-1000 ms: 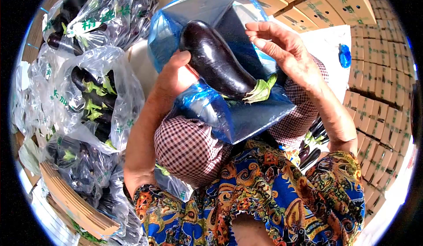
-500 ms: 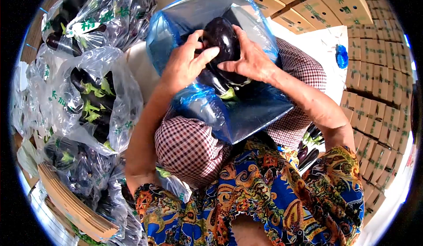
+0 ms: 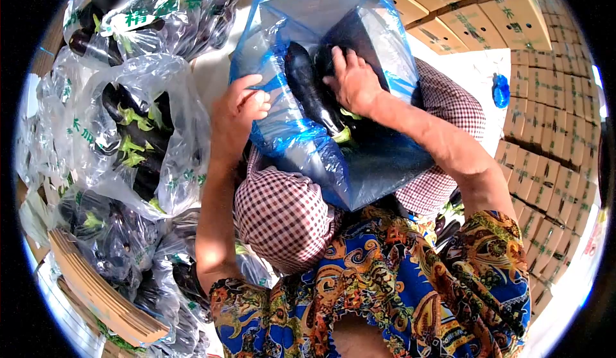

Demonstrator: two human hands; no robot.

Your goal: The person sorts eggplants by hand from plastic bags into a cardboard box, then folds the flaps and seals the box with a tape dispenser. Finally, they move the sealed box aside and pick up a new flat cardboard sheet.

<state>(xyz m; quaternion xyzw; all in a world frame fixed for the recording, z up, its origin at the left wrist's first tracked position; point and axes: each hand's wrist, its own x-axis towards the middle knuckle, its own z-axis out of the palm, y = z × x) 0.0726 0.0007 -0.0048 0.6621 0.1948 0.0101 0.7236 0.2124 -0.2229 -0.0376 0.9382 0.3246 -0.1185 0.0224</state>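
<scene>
An open blue plastic bag (image 3: 378,181) sits between my knees, with dark purple eggplants inside. One eggplant (image 3: 308,85) lies lengthwise on the left, its green stem end toward me. My right hand (image 3: 356,85) reaches into the bag, its fingers curled over another eggplant (image 3: 325,59), which it mostly hides. At the bag's left rim, my left hand (image 3: 240,111) has its fingers bent and closed on the plastic edge.
Clear bags of eggplants (image 3: 144,133) crowd the left side, near stacked flat cardboard (image 3: 106,287). Printed cartons (image 3: 475,27) stand at the upper right, with rows of more cartons (image 3: 552,120) along the right. A blue bundle (image 3: 500,91) lies on the floor.
Both hands held an eggplant above the bag; it is now down inside under my right hand. My left hand has let go of it and moved left to the bag's rim.
</scene>
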